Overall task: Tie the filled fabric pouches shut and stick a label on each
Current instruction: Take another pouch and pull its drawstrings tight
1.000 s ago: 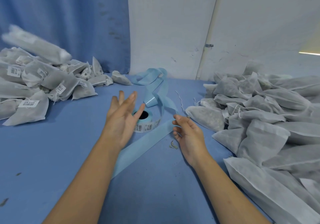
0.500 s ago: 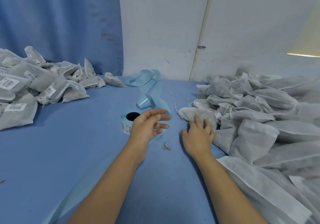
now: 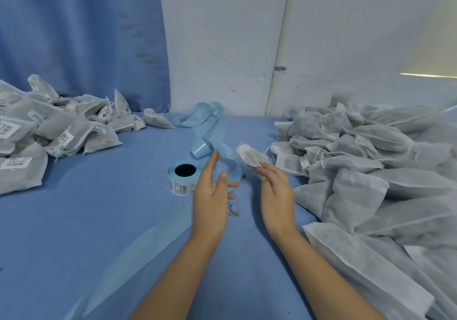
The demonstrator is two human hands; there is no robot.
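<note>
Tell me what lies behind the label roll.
A loose coil of pale blue backing strip on the blue table. The left hand covers where the strip meets the label roll.

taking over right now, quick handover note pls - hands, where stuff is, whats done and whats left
Left hand: open, holds nothing, beside the label roll.
Right hand: its fingers pinch one pouch, held above the table.
Done: the left pile is labelled.
Left: the right pile shows no labels, and loose strings stick out of it. The held pouch shows no label; I cannot tell if it is tied. It likely needs tying, then a label from the roll.
The blue backing strip trails behind the roll.
</note>
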